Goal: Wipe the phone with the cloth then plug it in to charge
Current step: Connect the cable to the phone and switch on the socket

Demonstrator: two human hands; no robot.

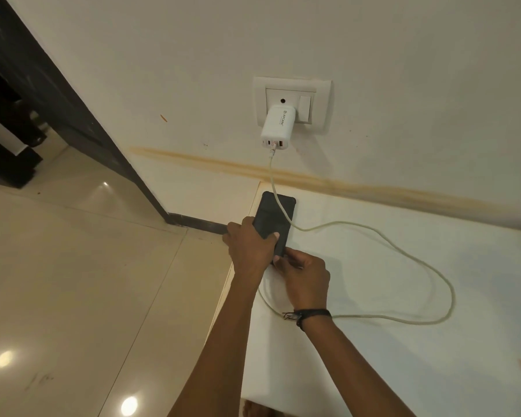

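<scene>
a: head view: left hand (250,245) is gripping the phone (275,219) round its near half, steadying it at the counter (403,266) corner. right hand (306,273) is pinching something at the phone's bottom edge, probably the plug, which is hidden.

b: and the cable (415,260)?

a: it's looping over the counter and across the phone up to the charger (276,126). a crooked push risks jamming the plug; a snagged loop could drag the phone off the edge.
</scene>
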